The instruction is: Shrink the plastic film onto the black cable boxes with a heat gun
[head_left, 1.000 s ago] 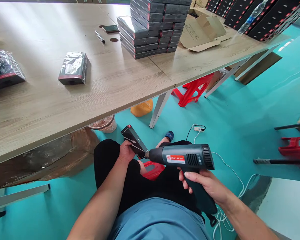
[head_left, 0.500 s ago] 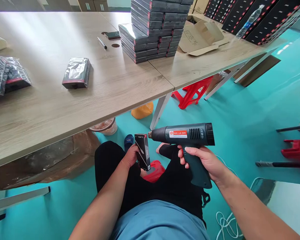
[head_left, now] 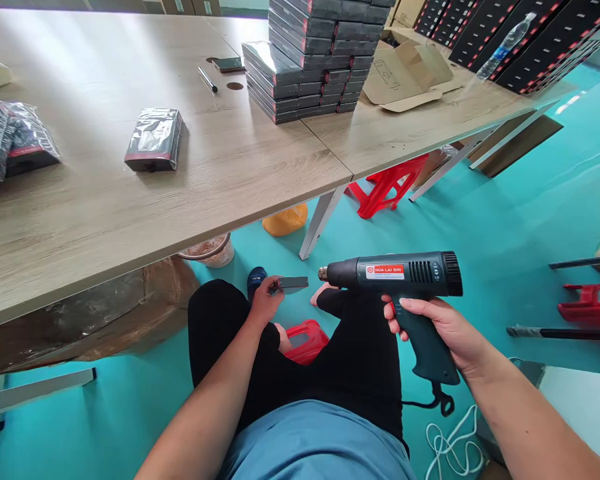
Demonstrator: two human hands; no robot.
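Near the frame's centre, a dark box (head_left: 293,285), left end pinched in the left grip (head_left: 268,297). Farther right, apart from the box, a heat gun (head_left: 410,275), handle wrapped in the closed right grip (head_left: 429,320).

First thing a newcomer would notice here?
Probably the heat gun in the right hand, its nozzle pointing toward a small box in the left hand. Next, the tall stack of dark boxes on the table, above the turquoise floor.
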